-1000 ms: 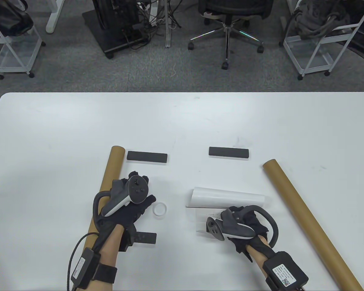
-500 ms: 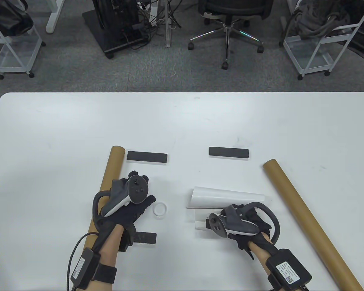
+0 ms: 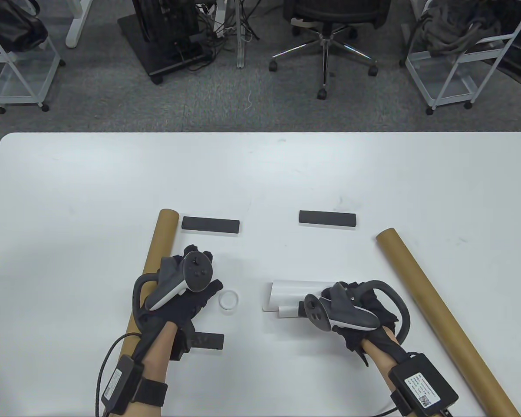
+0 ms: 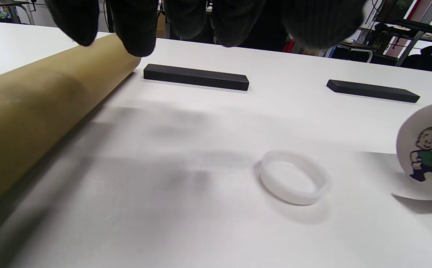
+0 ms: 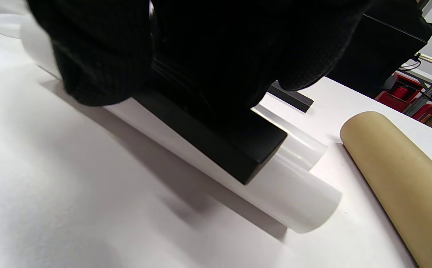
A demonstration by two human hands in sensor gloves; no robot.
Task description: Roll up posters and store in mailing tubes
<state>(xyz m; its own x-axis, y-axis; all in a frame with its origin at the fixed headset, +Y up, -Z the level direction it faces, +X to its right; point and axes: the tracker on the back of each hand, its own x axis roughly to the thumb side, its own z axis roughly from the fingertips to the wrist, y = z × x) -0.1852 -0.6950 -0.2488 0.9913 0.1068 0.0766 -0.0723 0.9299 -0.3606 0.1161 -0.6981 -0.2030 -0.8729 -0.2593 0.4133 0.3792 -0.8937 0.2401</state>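
Observation:
A white poster (image 3: 286, 295) lies rolled up on the table just left of my right hand (image 3: 356, 304). In the right wrist view my right hand (image 5: 171, 56) grips a black weight bar (image 5: 219, 145) that lies along the top of the poster roll (image 5: 294, 193). One brown mailing tube (image 3: 434, 308) lies diagonally to the right of it. My left hand (image 3: 195, 269) rests open beside the other brown tube (image 3: 165, 230), with its fingertips (image 4: 137, 29) over that tube (image 4: 33, 111). The poster's printed end (image 4: 424, 152) shows at the right of the left wrist view.
A white ring cap (image 3: 228, 300) lies between my hands. Two black weight bars (image 3: 210, 224) (image 3: 328, 218) lie further back on the table. A third bar (image 3: 208, 341) lies by my left wrist. The table's bare surface (image 3: 260, 173) stretches to the far edge.
The flat end of the poster has curled up into the roll. My right hand has moved up and to the right with the black bar onto the roll. My left hand has not moved.

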